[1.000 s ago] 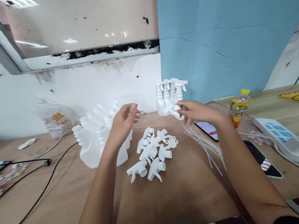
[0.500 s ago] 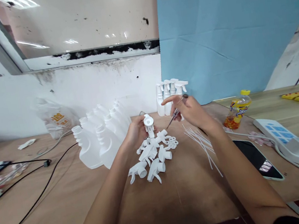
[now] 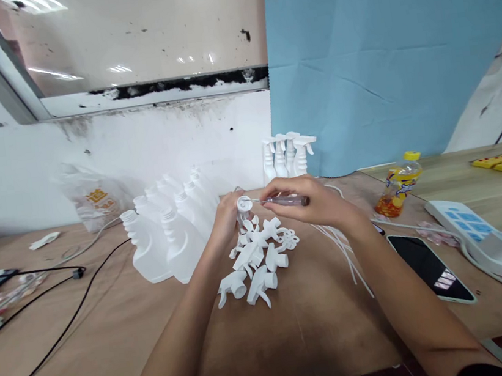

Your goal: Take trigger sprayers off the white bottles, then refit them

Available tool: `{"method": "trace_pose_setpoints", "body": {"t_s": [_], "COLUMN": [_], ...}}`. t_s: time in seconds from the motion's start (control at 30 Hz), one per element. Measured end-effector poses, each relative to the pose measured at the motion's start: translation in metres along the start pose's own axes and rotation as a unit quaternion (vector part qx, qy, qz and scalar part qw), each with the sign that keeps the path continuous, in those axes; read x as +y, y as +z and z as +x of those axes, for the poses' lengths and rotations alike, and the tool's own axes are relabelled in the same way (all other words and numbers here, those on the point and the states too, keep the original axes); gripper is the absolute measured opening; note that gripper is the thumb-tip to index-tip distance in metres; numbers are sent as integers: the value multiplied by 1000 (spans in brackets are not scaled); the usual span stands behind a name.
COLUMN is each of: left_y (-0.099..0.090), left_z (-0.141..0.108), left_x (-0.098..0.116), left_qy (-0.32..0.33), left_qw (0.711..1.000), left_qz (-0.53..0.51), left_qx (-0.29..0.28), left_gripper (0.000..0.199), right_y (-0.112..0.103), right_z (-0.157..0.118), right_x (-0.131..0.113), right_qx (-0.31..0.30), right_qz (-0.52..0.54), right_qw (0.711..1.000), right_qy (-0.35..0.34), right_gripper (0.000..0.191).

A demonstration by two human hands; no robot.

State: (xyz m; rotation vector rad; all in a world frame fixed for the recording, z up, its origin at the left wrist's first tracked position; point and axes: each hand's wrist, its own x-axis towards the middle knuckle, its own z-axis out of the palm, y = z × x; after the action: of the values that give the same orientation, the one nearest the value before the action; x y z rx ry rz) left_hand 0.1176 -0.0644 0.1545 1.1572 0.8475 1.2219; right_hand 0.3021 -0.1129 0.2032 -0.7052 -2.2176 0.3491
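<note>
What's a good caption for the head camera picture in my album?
Left hand holds a white spray head; right hand points a thin tool at it.

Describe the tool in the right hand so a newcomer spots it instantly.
Start at the big blue sheet and drop to the right hand below it. That hand holds a slim tool, its tip at the mouth of the white spray head in the left hand. The tool's dark, brownish handle sets it apart from the loose white parts nearby.

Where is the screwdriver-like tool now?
Head view, just right of centre: the tool is in the right hand, its tip at the spray head in the left hand.
</note>
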Motion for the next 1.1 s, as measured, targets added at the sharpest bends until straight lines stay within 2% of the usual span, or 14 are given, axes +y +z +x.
{"method": "trace_pose_setpoints", "body": {"t_s": [0.07, 0.13, 0.2, 0.27, 0.33, 0.4, 0.5, 0.6, 0.7, 0.83, 0.9, 1.0, 1.07, 1.1], "left_y": [-2, -4, -6, -6, -4, -1, 4, 7, 5, -2, -4, -4, -6, -8], "left_z": [0, 0, 0, -1, -2, -4, -7, -10, -9, -3, 0, 3, 5, 7], "left_x": [0, -1, -3, -4, -4, -4, -3, 1, 6, 8, 7, 2, -3, -5], "left_qy": [39, 74, 124, 156, 142, 113, 85, 40, -8, -67, -65, -40, -37, -39], "left_qw": [998, 989, 973, 965, 972, 982, 989, 997, 996, 984, 984, 989, 991, 994], "left_qz": [36, 98, 155, 174, 161, 142, 121, 54, -49, -109, -117, -123, -108, -89], "left_qx": [46, 88, 117, 122, 95, 51, 3, -31, -73, -126, -115, -70, -63, -58], "left_gripper": [33, 30, 29, 29, 30, 29, 29, 31, 32, 30, 26, 22, 23, 25], "right_y": [3, 9, 16, 20, 20, 16, 8, 8, 15, 27, 31, 33, 33, 32], "right_z": [0, 1, 4, 6, 9, 10, 10, 10, 12, 13, 14, 15, 14, 14], "right_x": [-1, -3, -2, 2, 8, 13, 19, 24, 28, 27, 25, 26, 29, 31], "right_qx": [-28, -30, -4, 31, 59, 68, 62, 69, 94, 89, 64, 26, 8, 2], "right_qz": [-67, -116, -123, -68, 44, 159, 252, 319, 366, 278, 195, 106, 91, 85], "right_qw": [996, 991, 991, 997, 995, 979, 954, 932, 918, 955, 979, 992, 993, 995], "right_qy": [-43, -62, -41, 7, 62, 106, 149, 157, 117, 48, 12, -60, -69, -51], "right_gripper": [12, 11, 11, 15, 17, 18, 18, 18, 20, 15, 9, 24, 28, 28]}}
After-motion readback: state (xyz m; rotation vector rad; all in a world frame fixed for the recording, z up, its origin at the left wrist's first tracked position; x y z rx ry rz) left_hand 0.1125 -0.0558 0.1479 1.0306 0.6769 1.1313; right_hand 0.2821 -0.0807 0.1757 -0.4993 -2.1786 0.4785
